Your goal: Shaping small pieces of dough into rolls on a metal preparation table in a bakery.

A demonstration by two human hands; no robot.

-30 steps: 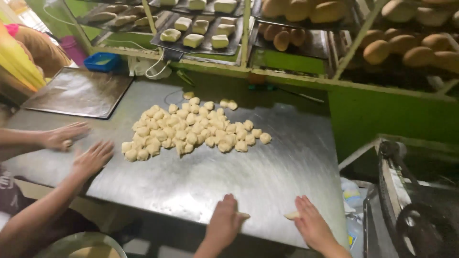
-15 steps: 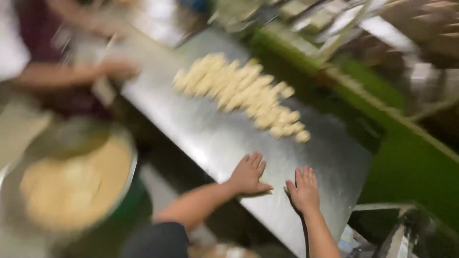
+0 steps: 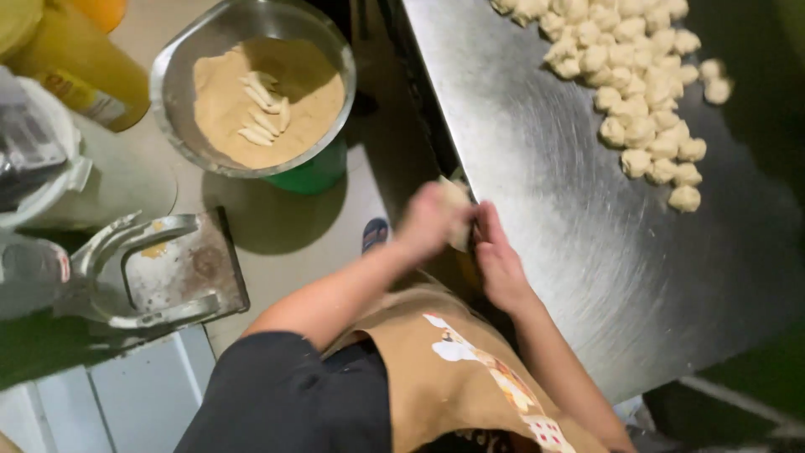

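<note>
- Pressing together at the near edge of the steel table [image 3: 587,252], the left hand [image 3: 432,220] and right hand [image 3: 499,260] meet around one pale dough piece [image 3: 457,201]; the left closes over it, while the right lies against it with fingers fairly straight, grip hard to tell.
- That piece sits right at the table's edge, between both palms, partly hidden and blurred.
- Off toward two o'clock from the hands, well apart, a heap of dough lumps [image 3: 637,92] lies on the steel, plainly many left to handle.
- Off toward ten o'clock, lower down beside the table, a metal bowl [image 3: 176,126] holds tan crumbs with a few shaped dough sticks [image 3: 262,109] lying on top.
- Judging by that, only a handful look finished, and the bulk waits.
- A yellow bottle [image 3: 80,71] stands at the far left.
</note>
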